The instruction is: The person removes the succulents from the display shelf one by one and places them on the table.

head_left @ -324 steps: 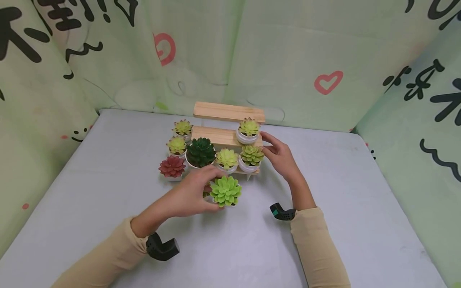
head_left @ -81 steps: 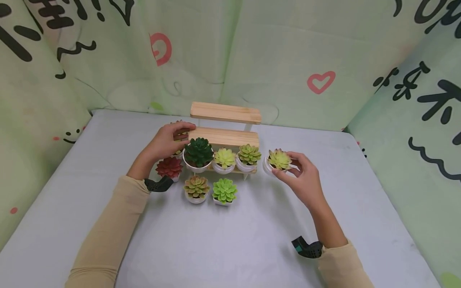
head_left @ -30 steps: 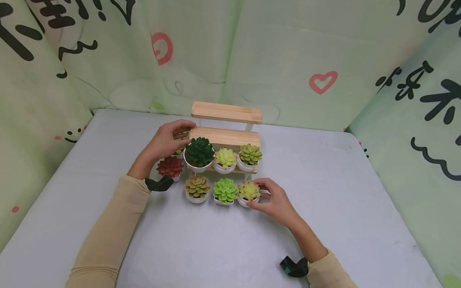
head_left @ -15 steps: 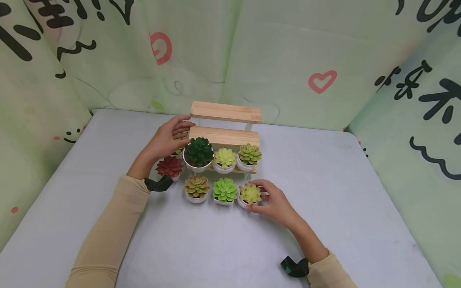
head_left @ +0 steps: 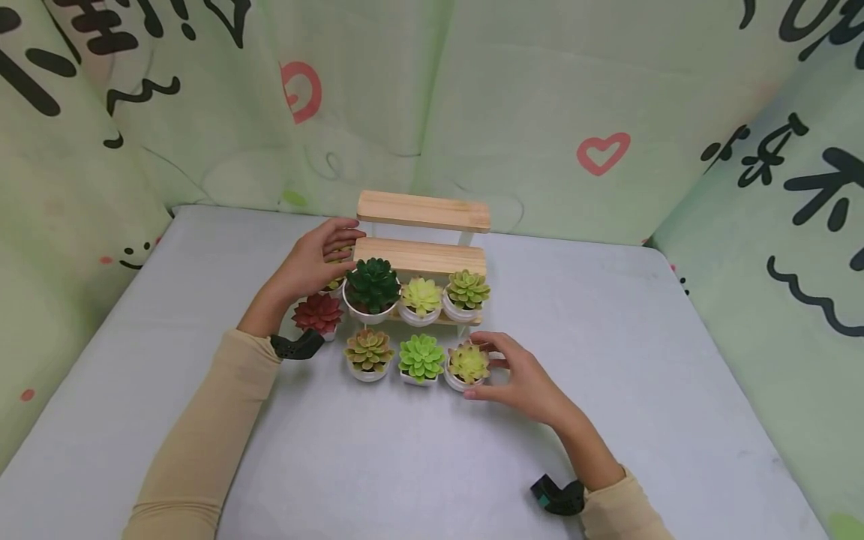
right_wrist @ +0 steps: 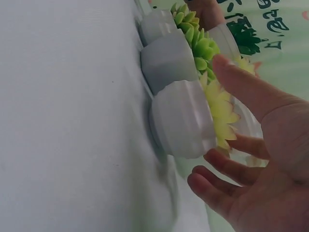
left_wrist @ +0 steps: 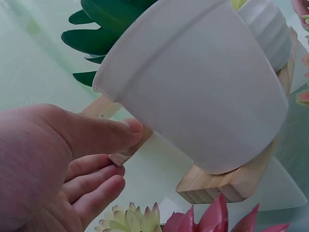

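My right hand (head_left: 523, 381) is spread beside a yellow-green succulent (head_left: 469, 363) in a white pot, thumb and fingers parted. In the right wrist view that ribbed pot (right_wrist: 182, 121) stands on the tabletop, and the fingers appear clear of it. Left of it stand a bright green succulent (head_left: 421, 357) and a brownish-green one (head_left: 369, 349). At the middle plank's left end is my left hand (head_left: 312, 261), its fingers extended. In the left wrist view the thumb is close to the plank (left_wrist: 133, 152), below the white pot (left_wrist: 203, 92) of a dark green succulent; contact there is unclear.
A tiered wooden stand (head_left: 425, 210) bears a dark green succulent (head_left: 373, 285) and two lighter ones on its lowest tier. A red succulent (head_left: 319, 312) and partly hidden yellow-green ones are at its left. Printed curtains (head_left: 513, 97) surround the white table (head_left: 378, 465).
A yellow-green succulent went from the middle plank to the front row in my right hand, which has now loosened from it. My left hand moved from the front row to the stand's left end.
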`<move>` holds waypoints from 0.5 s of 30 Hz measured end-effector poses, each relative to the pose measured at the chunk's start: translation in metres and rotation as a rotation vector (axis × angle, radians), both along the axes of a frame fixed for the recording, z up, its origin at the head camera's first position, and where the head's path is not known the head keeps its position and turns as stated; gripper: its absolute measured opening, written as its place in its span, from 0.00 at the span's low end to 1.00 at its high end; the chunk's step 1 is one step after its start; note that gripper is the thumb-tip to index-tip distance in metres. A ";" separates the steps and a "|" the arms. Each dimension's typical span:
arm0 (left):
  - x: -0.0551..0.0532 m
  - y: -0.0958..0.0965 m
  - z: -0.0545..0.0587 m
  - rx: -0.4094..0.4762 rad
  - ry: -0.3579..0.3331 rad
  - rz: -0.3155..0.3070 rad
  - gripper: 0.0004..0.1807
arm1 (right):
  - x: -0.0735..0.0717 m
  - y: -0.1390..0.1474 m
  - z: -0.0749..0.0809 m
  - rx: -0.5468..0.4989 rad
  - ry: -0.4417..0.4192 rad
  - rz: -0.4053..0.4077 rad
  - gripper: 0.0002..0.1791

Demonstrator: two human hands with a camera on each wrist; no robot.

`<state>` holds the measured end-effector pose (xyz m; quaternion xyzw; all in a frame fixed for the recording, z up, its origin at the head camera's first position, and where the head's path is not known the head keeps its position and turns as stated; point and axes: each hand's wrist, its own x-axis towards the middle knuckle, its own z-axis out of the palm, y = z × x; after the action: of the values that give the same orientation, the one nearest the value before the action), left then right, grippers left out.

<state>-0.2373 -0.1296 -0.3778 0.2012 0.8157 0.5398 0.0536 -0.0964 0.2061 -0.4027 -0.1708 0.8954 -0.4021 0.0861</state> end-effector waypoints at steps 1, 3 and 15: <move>0.000 0.000 0.000 0.001 0.000 -0.001 0.33 | -0.001 0.001 0.002 -0.004 0.013 0.004 0.45; 0.000 0.000 0.000 0.002 0.001 -0.003 0.33 | -0.002 0.004 0.005 -0.015 0.035 -0.004 0.44; 0.001 0.000 0.000 0.001 0.013 -0.007 0.31 | -0.015 0.006 0.024 -0.076 0.146 -0.096 0.38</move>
<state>-0.2365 -0.1297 -0.3774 0.2076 0.8151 0.5386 0.0500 -0.1114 0.2121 -0.3782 -0.1599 0.8904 -0.4261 -0.0052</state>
